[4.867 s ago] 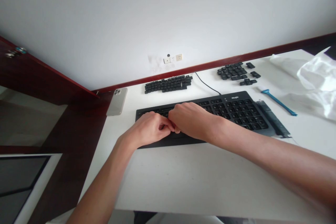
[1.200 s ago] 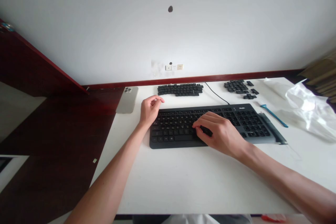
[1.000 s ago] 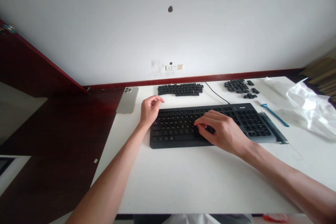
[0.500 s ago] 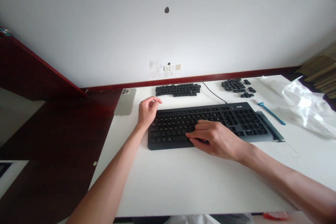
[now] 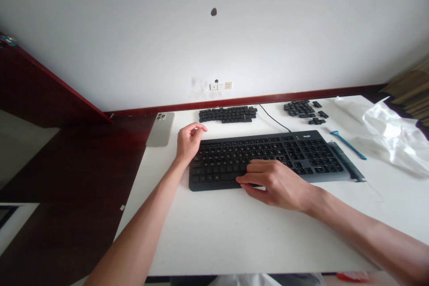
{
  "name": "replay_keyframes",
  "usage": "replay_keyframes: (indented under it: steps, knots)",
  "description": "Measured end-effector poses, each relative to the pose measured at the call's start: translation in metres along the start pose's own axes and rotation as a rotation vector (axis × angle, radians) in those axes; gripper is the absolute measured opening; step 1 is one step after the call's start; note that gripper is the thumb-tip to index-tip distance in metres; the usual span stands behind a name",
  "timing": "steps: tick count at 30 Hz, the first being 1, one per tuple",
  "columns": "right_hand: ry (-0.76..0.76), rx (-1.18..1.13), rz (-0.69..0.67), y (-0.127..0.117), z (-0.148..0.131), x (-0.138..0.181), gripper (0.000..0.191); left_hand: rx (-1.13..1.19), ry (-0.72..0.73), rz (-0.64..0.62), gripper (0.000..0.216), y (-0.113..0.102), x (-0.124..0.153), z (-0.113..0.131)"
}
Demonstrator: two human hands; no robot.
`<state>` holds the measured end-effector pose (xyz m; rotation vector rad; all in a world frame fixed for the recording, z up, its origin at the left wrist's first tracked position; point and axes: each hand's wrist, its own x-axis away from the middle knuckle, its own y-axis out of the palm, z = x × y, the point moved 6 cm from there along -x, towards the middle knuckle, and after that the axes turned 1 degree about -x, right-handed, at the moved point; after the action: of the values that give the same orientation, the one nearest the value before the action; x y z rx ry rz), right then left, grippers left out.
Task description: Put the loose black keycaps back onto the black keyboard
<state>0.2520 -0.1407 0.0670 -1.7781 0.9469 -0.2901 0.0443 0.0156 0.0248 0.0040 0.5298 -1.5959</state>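
A black keyboard [image 5: 231, 184] lies on the white table, with keycaps on its left part and dark bare sockets across much of the rest. My right hand [image 5: 268, 181] rests over its lower middle, fingers bent and close together, the index fingertip touching the space bar [image 5: 228, 176]. Whether a small piece is held under those fingers is hidden. Beside the keyboard's upper left corner, my left hand [image 5: 190, 139] is loosely curled, nothing visible in it. Behind the keyboard sit rows of loose black keycaps [image 5: 228, 115] and a second group of keycaps [image 5: 298, 108] farther right.
A phone [image 5: 161, 129] lies face down at the table's left edge. To the right are a blue stick-like tool [image 5: 348, 145], a dark flat strip [image 5: 346, 163] against the keyboard, and a crumpled clear plastic bag [image 5: 392, 134]. The keyboard's cable [image 5: 275, 118] runs back toward the wall.
My right hand has slid very slightly left and down along the space bar. The left hand stays put, and the view has shifted a little.
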Motion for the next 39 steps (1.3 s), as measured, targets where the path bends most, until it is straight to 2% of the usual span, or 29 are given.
replay_keyframes:
  steps: [2,4,8,11,16,19,25,28,33,39]
  knots:
    - [-0.046,-0.025,-0.055,0.004,-0.006,-0.001,0.023,0.004,-0.002,0.001,0.02,0.0,0.0,0.0]
    - [-0.069,-0.038,-0.053,0.004,-0.009,-0.001,0.022,0.006,-0.002,0.002,0.02,0.0,0.0,0.0]
    - [-0.016,0.003,0.072,-0.004,0.0,0.0,0.022,0.002,0.003,0.007,0.02,-0.001,0.0,0.001]
    - [0.009,0.032,0.103,-0.007,0.006,0.001,0.021,0.004,0.012,0.006,0.02,-0.001,0.0,0.001]
    - [-0.037,0.023,-0.001,0.002,0.003,0.002,0.021,0.003,0.01,0.005,0.02,-0.001,0.0,0.001]
    - [-0.061,0.021,-0.018,0.004,0.0,0.002,0.022,0.0,0.011,0.003,0.02,0.0,0.0,0.001]
    - [0.014,-0.056,-0.06,-0.001,0.001,0.001,0.024,0.008,0.01,0.005,0.02,0.0,0.0,0.0]
    - [0.025,-0.08,-0.073,-0.003,0.0,0.0,0.034,0.01,0.011,0.003,0.02,0.0,0.0,0.001]
    - [0.044,-0.154,-0.063,-0.005,0.003,0.001,0.021,0.009,-0.001,0.001,0.02,0.0,0.0,0.001]
    - [0.046,-0.124,-0.112,-0.001,0.003,0.002,0.027,0.021,0.004,-0.004,0.019,0.0,0.001,0.001]
